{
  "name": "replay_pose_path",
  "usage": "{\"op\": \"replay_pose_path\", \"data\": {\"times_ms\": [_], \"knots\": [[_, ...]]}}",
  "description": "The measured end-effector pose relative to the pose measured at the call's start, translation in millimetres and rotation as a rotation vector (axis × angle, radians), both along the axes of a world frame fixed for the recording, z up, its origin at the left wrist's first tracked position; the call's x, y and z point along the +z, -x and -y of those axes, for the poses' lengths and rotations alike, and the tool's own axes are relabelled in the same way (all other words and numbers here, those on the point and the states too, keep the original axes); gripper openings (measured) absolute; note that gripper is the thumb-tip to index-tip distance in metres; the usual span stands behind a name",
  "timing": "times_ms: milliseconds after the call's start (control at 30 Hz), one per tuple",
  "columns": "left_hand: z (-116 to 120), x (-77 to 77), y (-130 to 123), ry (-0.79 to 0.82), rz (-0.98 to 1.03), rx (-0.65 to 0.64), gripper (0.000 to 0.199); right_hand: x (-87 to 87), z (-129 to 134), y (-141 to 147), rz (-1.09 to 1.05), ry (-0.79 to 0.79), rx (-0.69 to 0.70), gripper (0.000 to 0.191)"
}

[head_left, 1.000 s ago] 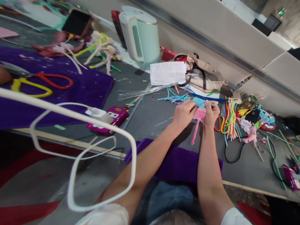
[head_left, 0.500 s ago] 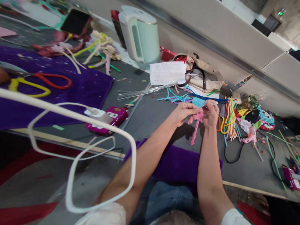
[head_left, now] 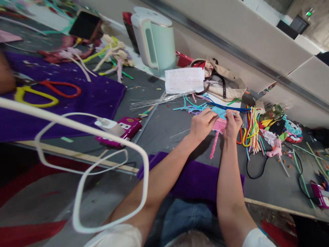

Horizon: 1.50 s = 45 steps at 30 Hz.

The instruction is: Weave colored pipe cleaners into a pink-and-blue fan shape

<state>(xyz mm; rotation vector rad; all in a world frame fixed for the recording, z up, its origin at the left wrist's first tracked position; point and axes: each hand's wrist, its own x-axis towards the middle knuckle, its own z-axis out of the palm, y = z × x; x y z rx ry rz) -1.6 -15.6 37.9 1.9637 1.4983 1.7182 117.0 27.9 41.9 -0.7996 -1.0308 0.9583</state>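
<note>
Dim, diffuse light; soft shadows on grey table (head_left: pixel 159 137); edges stretched, smeared; fine detail soft.

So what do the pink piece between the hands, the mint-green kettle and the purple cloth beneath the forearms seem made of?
Pink piece: probably chenille stems; it looks ridged and fuzzy.
Mint-green kettle: likely smooth plastic, from its even, soft sheen.
Purple cloth: matte fabric, perhaps towelling; it looks dull and soft-edged.
</note>
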Motion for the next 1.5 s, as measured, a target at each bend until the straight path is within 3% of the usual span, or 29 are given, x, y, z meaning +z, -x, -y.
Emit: {"op": "replay_pose_path", "data": {"times_ms": [167, 433, 633, 733, 800, 933, 1033, 1167, 1500], "knots": [[-1, 4.6, 3, 0.003, 0.121, -0.057, 0.027, 1.7, 2, -1, -0.065, 0.028, 0.101, 0.027], [1, 15.3, 10, 0.506, 0.654, -0.483, 0.026, 4.3, 4, -3, -0.120, 0.055, 0.222, 0.029], [-3, 13.8, 13, 0.751, 0.920, -0.770, 0.036, 8.7, 8, -2, -0.186, 0.011, 0.340, 0.023], [-4, 10.7, 9, 0.737, 0.869, -0.724, 0.034, 7.5, 7, -3, -0.142, -0.004, 0.250, 0.023], [-3, 9.0, 4, 0.619, 0.735, -0.550, 0.029, 4.7, 4, -3, -0.094, 0.003, 0.146, 0.022], [2, 7.8, -2, 0.228, 0.318, -0.125, 0.014, -0.6, 0, -2, -0.024, 0.007, 0.029, 0.024], [3, 7.0, -3, 0.081, 0.146, -0.040, 0.014, -0.7, 0, -1, 0.003, 0.019, 0.037, 0.025], [1, 7.3, 0, 0.084, 0.218, -0.098, 0.024, 2.2, 2, -2, -0.040, 0.006, 0.122, 0.023], [0, 13.3, 10, 0.629, 0.796, -0.617, 0.033, 6.6, 6, -6, -0.122, 0.062, 0.268, 0.024]]}}
